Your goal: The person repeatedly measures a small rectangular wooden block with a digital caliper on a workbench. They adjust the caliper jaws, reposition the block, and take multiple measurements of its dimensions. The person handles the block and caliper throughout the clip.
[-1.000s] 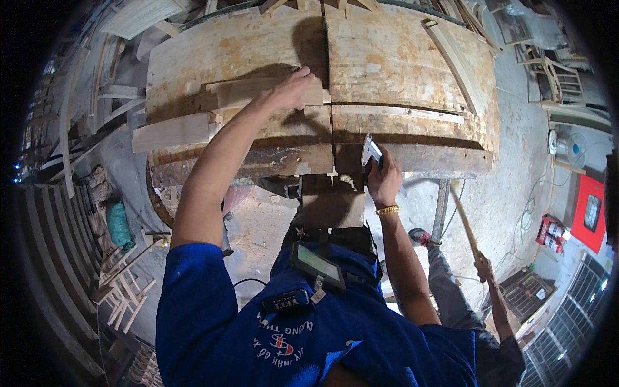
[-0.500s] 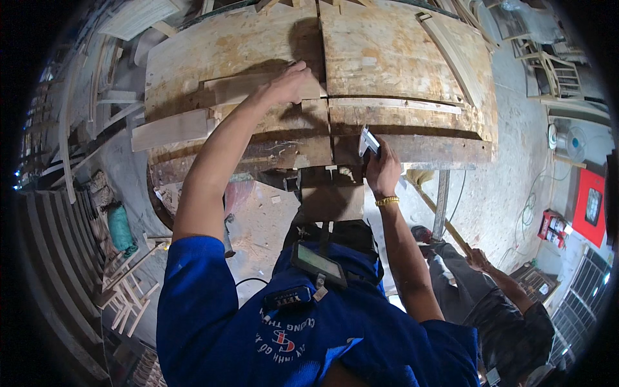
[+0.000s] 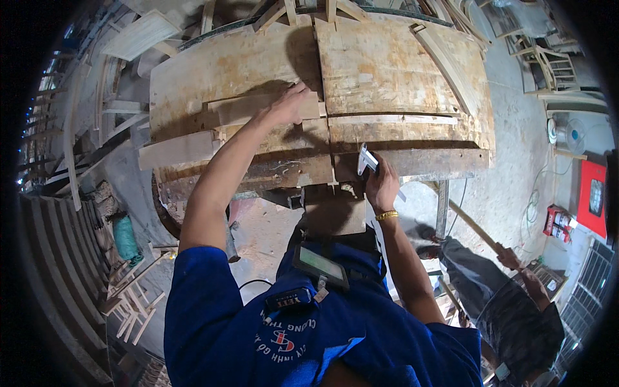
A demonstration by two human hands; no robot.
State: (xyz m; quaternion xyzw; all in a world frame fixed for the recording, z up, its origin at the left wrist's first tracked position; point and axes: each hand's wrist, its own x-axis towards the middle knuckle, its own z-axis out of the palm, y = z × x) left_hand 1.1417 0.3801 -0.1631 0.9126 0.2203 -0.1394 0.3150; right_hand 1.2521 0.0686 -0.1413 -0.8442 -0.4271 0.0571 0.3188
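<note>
My left hand [image 3: 290, 106] reaches across the workbench [image 3: 380, 71] and grips the right end of a flat wooden board [image 3: 238, 109]. The board lies lengthwise on the bench top, left of the dark gap down its middle. My right hand [image 3: 385, 183] is closed around a silver caliper [image 3: 366, 159] at the bench's near edge. The caliper's jaws point up and away from me, and its beam sticks out below the hand. A second pale board [image 3: 180, 149] rests at the bench's left front, beside my left forearm.
A thin strip [image 3: 400, 120] and a long slat [image 3: 445, 68] lie on the bench's right half. A wooden block [image 3: 335, 215] juts toward my waist. At right, a person [image 3: 509, 303] holds a long wooden handle [image 3: 476, 226]. Chair frames [image 3: 134, 308] stand lower left.
My view has shifted, so the bench sits slightly lower in it. Both hands keep their holds. The person at right has moved with the long handle, whose broom head no longer shows.
</note>
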